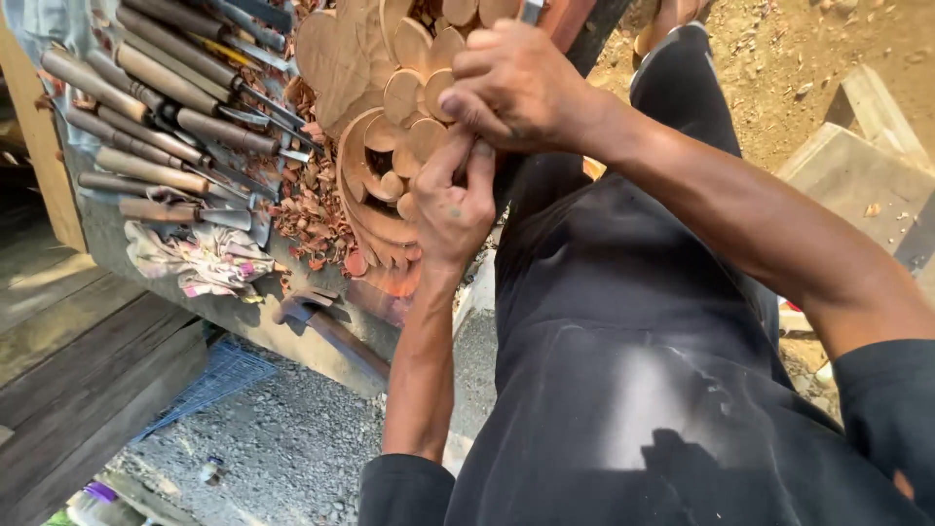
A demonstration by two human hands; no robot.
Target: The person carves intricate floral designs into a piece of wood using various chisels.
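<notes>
— Far left first?
— Row of wooden-handled steel chisels [166, 97] on the bench, crumpled pale patterned cloth [205, 261] below, heap of reddish wood chips [302, 209] beside.
— And the piece itself?
— Reddish-brown carved wooden panel [390, 88], on the bench just right of the chips. Rounded petals, curling scrolls, raw and unfinished.
— Hands?
— Left hand [450, 200] on the carving, thumb and fingers pinched together, on what cannot be told. Right hand [516, 88] just above, clenched round a mostly hidden tool.
— Step in hand?
— Probably fine paring along a petal edge. Next move calls for short, steady pushes, left fingers as brake.
</notes>
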